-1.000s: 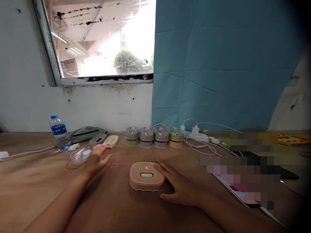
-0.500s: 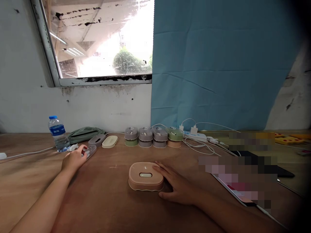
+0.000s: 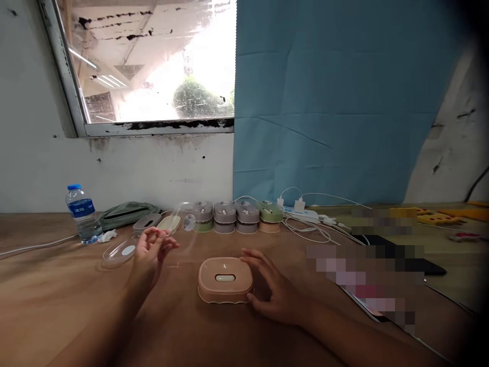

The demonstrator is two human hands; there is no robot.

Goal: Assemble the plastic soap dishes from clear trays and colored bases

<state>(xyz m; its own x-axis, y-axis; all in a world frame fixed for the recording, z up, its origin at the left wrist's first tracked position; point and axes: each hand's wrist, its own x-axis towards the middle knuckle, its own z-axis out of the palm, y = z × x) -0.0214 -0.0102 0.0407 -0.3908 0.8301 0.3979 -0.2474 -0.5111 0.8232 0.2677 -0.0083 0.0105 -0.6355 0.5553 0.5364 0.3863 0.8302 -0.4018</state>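
Observation:
In my left hand [image 3: 155, 250] is a clear plastic oval lid [image 3: 191, 247], pinched at its left edge and held up off the table. A round printed mark shows on it, and its outline is faint with motion. The peach oval plastic box [image 3: 225, 293] sits on the table before me, a pale bar showing in the slot on its top. My right hand [image 3: 273, 290] grips its right end loosely, thumb at the front and fingers at the back corner. Left of my left hand lies another clear oval lid [image 3: 118, 252] with a white round spot.
Stacked grey and green boxes [image 3: 224, 216] line the wall. Behind my left hand are a grey slotted piece [image 3: 147, 222], a cream oval piece [image 3: 168, 224], a green pouch [image 3: 128, 214] and a water bottle [image 3: 83, 216]. Cables and a power strip [image 3: 305, 214] lie right.
My left hand has lifted a clear lid from the left and carried it right, toward the box. My right thumb has come against the box's right end. The view has shifted slightly.

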